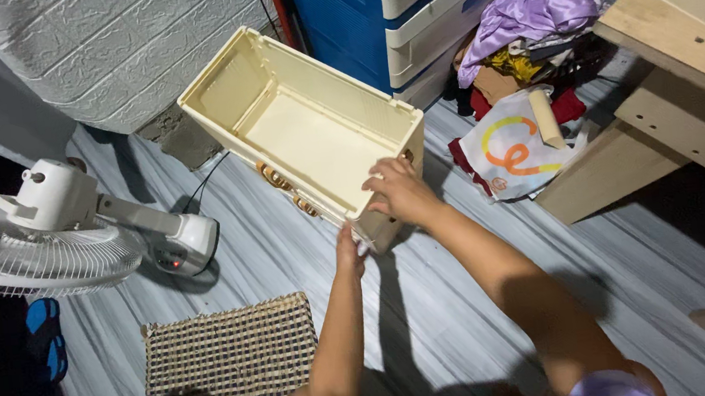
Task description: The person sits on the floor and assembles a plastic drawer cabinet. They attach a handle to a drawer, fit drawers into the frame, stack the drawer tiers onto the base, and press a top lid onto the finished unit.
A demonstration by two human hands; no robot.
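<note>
Both hands gripped the near corner of a cream plastic drawer (310, 128), which was tilted up off the grey striped floor (433, 303) with its open, empty inside turned toward the camera. The right hand (400, 193) curled over the top rim at that corner, fingers clasped on the edge. The left hand (349, 253) pinched the lower front edge just beneath it, close to the drawer's front face, where two orange-brown handles (288, 189) showed. The drawer hung between the hands and a blue cabinet with cream drawers (402, 9) behind it, near a white textured wall (110, 49).

To the left, a white electric fan (59, 229) lay on its side on the floor, its wire cage facing out. A woven checked mat (230, 359) lay in front of the person's knees. On the right, a heap of clothes (526, 22), with a lilac cloth on top, sat beside a white bag with coloured curves (513, 150), and a pale wooden bench (673, 94) stood over the far right of the floor
</note>
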